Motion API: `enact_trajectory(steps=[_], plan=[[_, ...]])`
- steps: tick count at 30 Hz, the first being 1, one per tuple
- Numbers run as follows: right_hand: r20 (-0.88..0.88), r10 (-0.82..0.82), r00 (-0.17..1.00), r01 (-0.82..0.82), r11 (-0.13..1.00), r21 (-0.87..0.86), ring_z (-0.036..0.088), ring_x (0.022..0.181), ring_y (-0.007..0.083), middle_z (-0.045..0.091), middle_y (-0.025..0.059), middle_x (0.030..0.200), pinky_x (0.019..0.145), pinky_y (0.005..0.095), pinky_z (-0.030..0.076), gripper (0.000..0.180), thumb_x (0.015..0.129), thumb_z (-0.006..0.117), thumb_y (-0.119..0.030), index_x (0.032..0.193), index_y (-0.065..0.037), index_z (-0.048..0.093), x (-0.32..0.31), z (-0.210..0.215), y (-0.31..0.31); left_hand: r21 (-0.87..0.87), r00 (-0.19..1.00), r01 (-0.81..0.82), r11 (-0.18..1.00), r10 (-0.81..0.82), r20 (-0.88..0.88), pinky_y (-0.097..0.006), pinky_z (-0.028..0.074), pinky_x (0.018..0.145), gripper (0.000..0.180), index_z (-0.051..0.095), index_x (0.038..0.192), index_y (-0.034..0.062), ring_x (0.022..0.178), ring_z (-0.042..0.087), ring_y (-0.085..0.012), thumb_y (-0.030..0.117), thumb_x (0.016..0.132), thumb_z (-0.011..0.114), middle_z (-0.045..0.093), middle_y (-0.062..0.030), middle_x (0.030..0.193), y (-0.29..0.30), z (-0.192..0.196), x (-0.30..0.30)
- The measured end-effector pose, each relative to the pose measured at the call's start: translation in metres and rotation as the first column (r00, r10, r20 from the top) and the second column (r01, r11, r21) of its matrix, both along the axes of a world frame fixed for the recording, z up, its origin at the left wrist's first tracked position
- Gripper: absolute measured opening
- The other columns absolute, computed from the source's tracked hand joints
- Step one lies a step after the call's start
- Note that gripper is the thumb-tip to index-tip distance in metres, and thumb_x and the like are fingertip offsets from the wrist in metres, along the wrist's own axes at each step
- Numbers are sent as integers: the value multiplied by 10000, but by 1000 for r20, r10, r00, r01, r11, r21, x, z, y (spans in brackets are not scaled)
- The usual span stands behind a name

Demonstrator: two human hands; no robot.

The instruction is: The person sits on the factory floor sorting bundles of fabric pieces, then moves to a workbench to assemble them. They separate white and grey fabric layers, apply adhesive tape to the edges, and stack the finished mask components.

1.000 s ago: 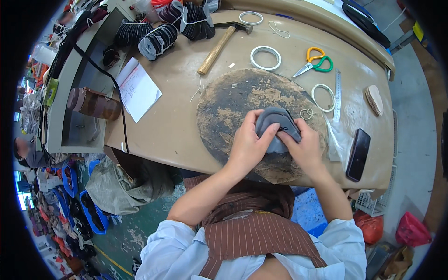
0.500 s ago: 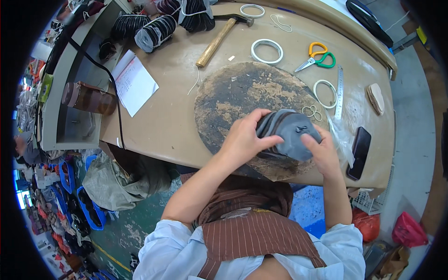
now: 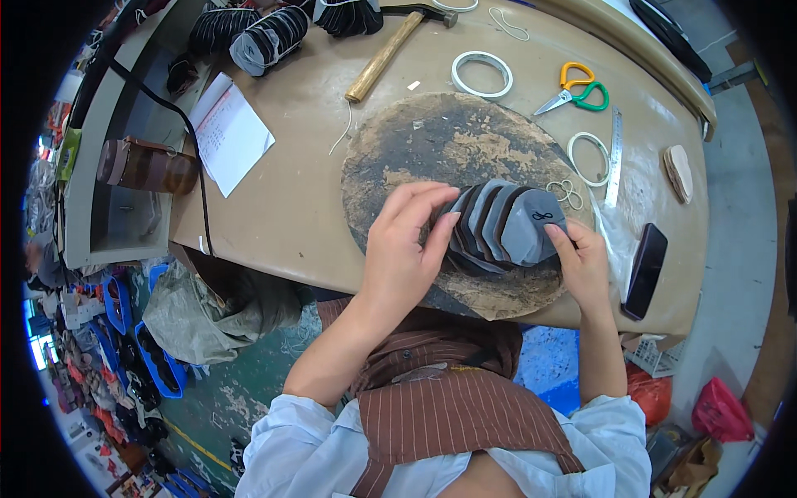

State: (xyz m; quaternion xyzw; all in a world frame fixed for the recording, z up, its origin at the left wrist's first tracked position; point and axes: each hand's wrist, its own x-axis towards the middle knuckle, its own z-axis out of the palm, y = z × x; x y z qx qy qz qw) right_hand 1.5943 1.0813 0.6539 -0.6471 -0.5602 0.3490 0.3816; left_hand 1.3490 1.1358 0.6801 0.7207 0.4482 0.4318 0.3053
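Observation:
A stack of rounded grey and dark brown flat pieces (image 3: 520,231) is fanned out between my two hands, above a worn round wooden board (image 3: 398,149). The front grey piece carries a small dark mark. My right hand (image 3: 586,264) pinches the right edge of the stack, thumb on the front face. At the stack's left end is my left hand (image 3: 407,241), thumb and fingers curled around the rear pieces; its exact contact there is partly hidden. Several thin rubber bands (image 3: 566,194) lie on the board's right side, just beyond the stack.
Scissors (image 3: 574,90), tape rolls (image 3: 482,75), a ruler (image 3: 614,158) and a phone (image 3: 645,271) lie to the right and back. A hammer (image 3: 386,54) lies at the back, near tied bundles (image 3: 270,40). Paper (image 3: 235,137) and a brown jar (image 3: 148,166) are at left.
The stack has gone from pressed together to fanned out, its pieces spread sideways. My left thumb has left the front face and moved to the left end. My right thumb has slid toward the right edge.

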Motion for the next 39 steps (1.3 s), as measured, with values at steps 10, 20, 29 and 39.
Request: enact_trajectory(steps=[10, 20, 29, 39], plan=[[-260, 58, 964, -8, 982, 191, 557, 919, 137, 601, 72, 1008, 821, 242, 422, 205, 925, 570, -69, 1082, 41, 644, 2, -8, -9, -469, 920, 341, 815, -186, 346, -258, 503, 730, 213, 638, 1101, -26, 849, 610, -88, 89, 936, 568, 670, -61, 1010, -1, 3, 32], [-219, 118, 969, -111, 993, 44, 554, 913, 129, 603, 64, 977, 818, 244, 425, 210, 912, 577, -57, 1083, 46, 642, 5, -4, -1, -532, 904, 78, 843, 166, 395, -220, 504, 565, 182, 631, 1034, 3, 670, 589, -64, 137, 964, 531, 635, -8, 803, 26, -15, 7], [-125, 176, 976, -146, 965, 218, 575, 875, 187, 609, 81, 900, 773, 297, 458, 143, 769, 666, 63, 904, 18, 649, 10, -11, -2, 135, 822, -433, 891, 452, -347, -333, 522, 686, 239, 608, 1114, -4, 741, 626, -223, 102, 901, 592, 643, -105, 824, 37, -32, -56], [-69, 100, 993, -81, 967, 240, 567, 913, 202, 590, 96, 949, 817, 300, 445, 221, 751, 625, 113, 944, 7, 645, -2, 6, -14, -60, 978, 89, 994, -99, -184, -330, 500, 719, 326, 643, 1069, 26, 824, 608, -231, 118, 771, 737, 619, -94, 906, 9, -4, 27]])
